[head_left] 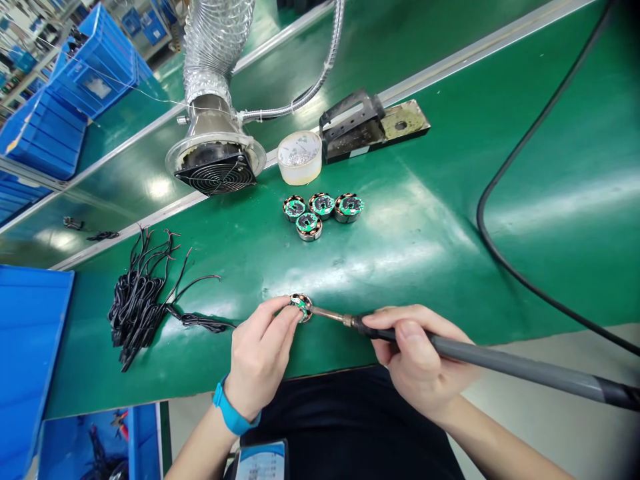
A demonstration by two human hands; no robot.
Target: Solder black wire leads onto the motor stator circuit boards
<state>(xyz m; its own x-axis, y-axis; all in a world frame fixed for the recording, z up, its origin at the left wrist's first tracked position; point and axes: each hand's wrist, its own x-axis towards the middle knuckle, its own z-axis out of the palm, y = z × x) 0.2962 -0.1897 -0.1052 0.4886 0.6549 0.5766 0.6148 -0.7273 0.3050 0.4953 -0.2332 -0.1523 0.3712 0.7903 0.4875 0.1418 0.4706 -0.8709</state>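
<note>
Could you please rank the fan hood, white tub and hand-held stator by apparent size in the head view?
1. fan hood
2. white tub
3. stator, though nearer the camera, pinched by the left hand

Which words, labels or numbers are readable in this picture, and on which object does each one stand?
No text can be read.
Card at the bottom edge: print too blurred.
Label on the blue bin: too small.
Boards on the four round coils: marks too small.
</note>
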